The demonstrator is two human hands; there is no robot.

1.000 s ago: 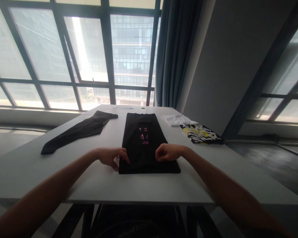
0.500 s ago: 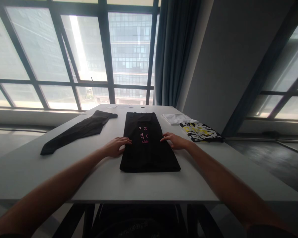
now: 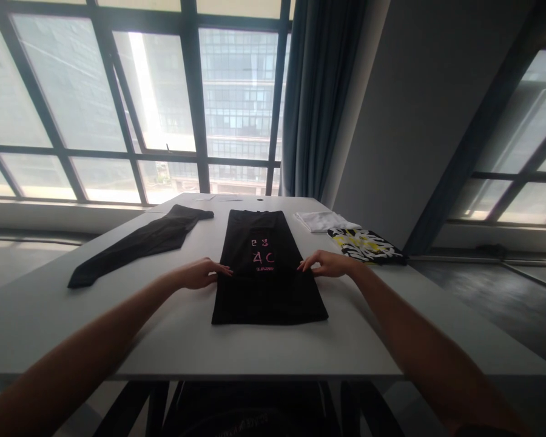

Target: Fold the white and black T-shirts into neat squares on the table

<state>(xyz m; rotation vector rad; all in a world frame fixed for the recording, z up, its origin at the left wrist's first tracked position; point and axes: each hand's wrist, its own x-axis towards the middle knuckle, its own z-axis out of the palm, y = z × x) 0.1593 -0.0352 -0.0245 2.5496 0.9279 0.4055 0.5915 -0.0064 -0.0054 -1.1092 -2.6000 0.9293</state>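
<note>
- Left fingers [image 3: 222,269]: extended over the left long edge of the black garment [image 3: 270,300]; contact is made at the edge. Whether the fabric is gripped between finger and thumb cannot be told.
- Right fingers [image 3: 304,265]: bent and set at the right long edge of the same garment. Whether the fabric is pinched or only touched cannot be told.
- Left hand [image 3: 195,273]: positioned just beside the garment, palm side turned down.
- Right hand [image 3: 332,264]: positioned on the opposite side, at roughly the same level along the length.
- Black garment: laid in a long folded panel at the middle of the white table [image 3: 182,349], between the two hands. The near end is placed short of the table's near edge.
- Pink print [image 3: 262,256]: located on the upper face of the panel, between the hands and the far end.
- Dark garment [image 3: 141,246]: laid slantwise to the left, apart from the panel.
- White cloth [image 3: 321,221]: folded and placed to the far right.
- Patterned cloth [image 3: 368,246]: folded, marked in black, white and yellow, and placed next to the white cloth.
- Window [image 3: 241,97] and curtain [image 3: 312,97]: situated beyond the table.
</note>
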